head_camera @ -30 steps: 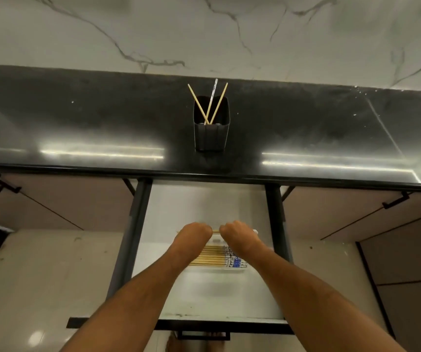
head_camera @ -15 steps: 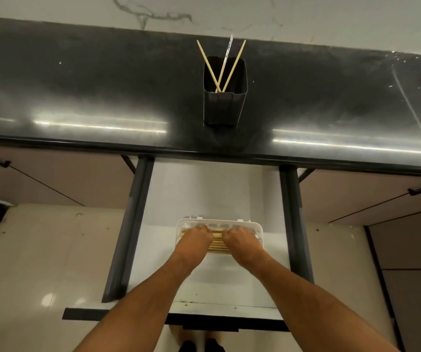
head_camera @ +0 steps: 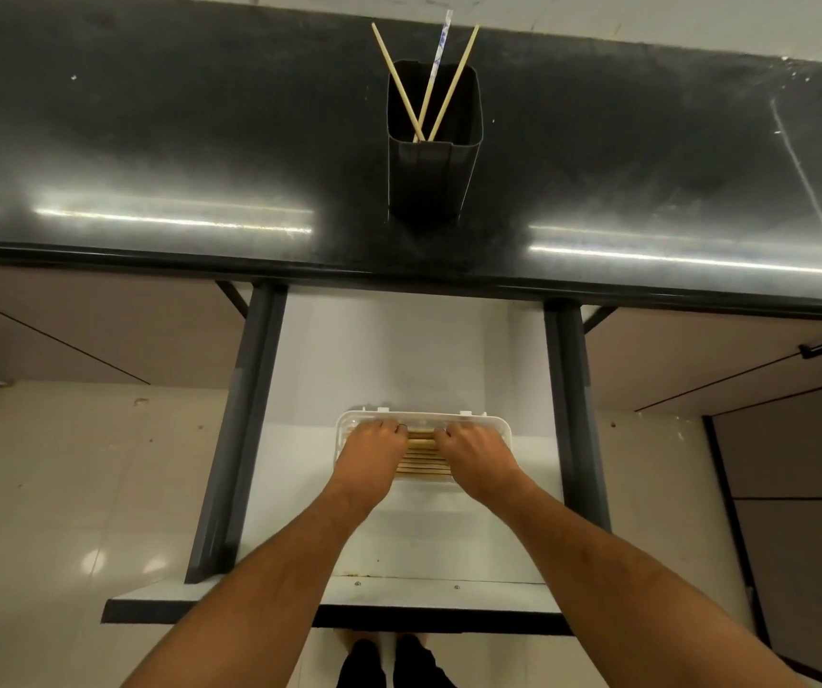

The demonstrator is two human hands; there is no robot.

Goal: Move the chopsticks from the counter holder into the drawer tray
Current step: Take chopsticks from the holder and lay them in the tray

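A black square holder stands on the dark counter with three chopsticks leaning in it, two wooden and one white-and-blue. Below, in the open drawer, lies a white tray with several wooden chopsticks side by side. My left hand and my right hand rest palm-down in the tray. Their curled fingers grip the two ends of a chopstick at the tray's far side. The hands hide the ends of the chopsticks.
Dark metal rails run along both sides of the drawer, and its front panel sticks out toward me. Closed cabinet fronts flank it under the counter edge. Pale floor tiles and my feet show below.
Both hands have come down from just above the tray into it, carrying a chopstick between them. My view has tilted downward, so the holder sits higher in frame.
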